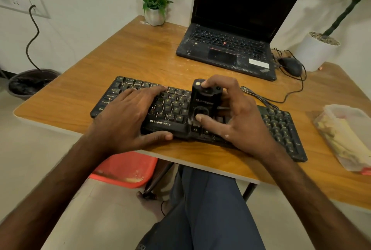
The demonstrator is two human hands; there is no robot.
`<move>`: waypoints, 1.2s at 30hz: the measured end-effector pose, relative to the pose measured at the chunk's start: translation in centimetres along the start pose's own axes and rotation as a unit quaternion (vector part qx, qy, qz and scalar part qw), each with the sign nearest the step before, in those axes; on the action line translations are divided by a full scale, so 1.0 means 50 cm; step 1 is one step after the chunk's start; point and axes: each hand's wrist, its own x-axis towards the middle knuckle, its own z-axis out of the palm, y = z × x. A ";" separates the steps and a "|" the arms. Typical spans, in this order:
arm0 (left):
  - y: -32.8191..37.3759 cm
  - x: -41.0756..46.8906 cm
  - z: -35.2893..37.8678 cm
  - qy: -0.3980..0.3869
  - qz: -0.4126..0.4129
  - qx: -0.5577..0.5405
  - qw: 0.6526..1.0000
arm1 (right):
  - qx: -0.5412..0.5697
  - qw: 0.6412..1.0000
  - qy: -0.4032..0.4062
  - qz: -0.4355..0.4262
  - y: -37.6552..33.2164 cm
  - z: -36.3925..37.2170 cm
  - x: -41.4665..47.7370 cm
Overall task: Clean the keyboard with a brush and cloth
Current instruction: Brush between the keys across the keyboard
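Note:
A black Zebronics keyboard [172,107] lies across the near edge of the wooden table [140,53]. My left hand [128,117] lies flat on its left half, fingers over the keys and thumb against the front edge. My right hand [232,115] grips a black block-shaped cleaning tool [202,101] that stands on the middle keys, thumb low on its front face and index finger on its top. Whether it has bristles underneath is hidden. No cloth can be made out for certain.
A dusty open laptop [230,49] sits behind the keyboard, with a black mouse [291,66] and cables to its right. A clear plastic box [347,135] stands at the right edge. A flower pot [154,16] is at the back. A red tray [124,169] lies below the table.

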 end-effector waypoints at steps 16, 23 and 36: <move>0.001 -0.002 -0.003 0.001 -0.001 0.002 1.000 | 0.075 0.995 -0.067 0.001 -0.012 0.025 0.008; 0.004 -0.003 -0.005 -0.008 -0.009 0.002 1.000 | -0.008 0.997 0.040 0.059 0.067 -0.005 0.086; 0.003 -0.001 -0.006 -0.004 -0.005 0.003 1.000 | 0.008 0.997 0.048 0.057 0.072 0.013 0.077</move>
